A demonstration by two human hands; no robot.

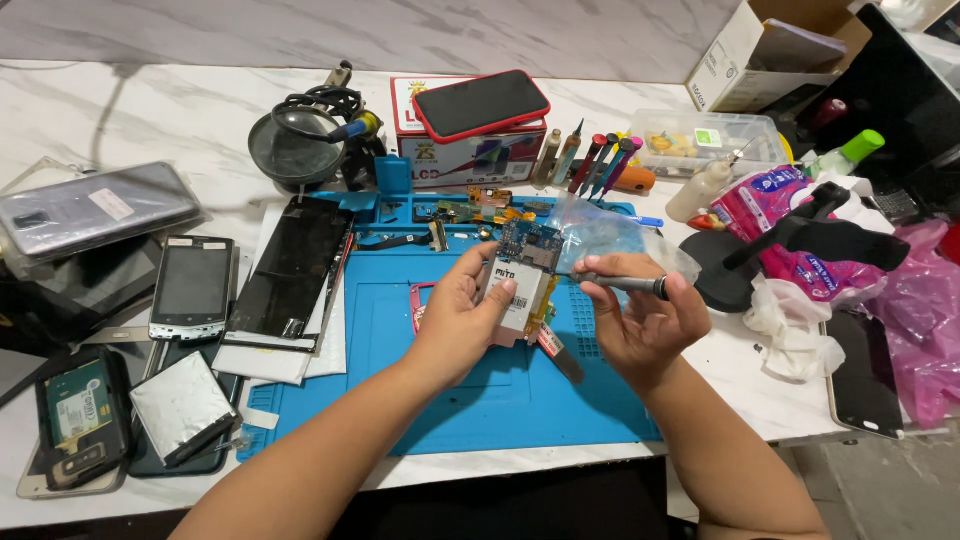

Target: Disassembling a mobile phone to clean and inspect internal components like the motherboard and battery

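Opened phone body (522,285), circuit board and battery exposed, held upright above blue work mat (480,400), near middle of marble table (200,110). Gripped by left hand (458,318), fingers curled around its left edge, thumb across the white-labelled battery face. Pinched in right hand (640,320): small screwdriver (622,283), dark handle lying across closed fingers, metal tip touching the phone's right edge just below the board. Clear plastic bag (600,235) lay just behind both hands. Stood farther back: row of screwdrivers (600,160) beside a printed box with red-cased phone (482,103) on top. Lay left of mat: black screen panel (295,265), small dark-screened phone (193,287), loose silver battery (182,405). Piled at right: pink bags (900,300) and white tissue (790,330).
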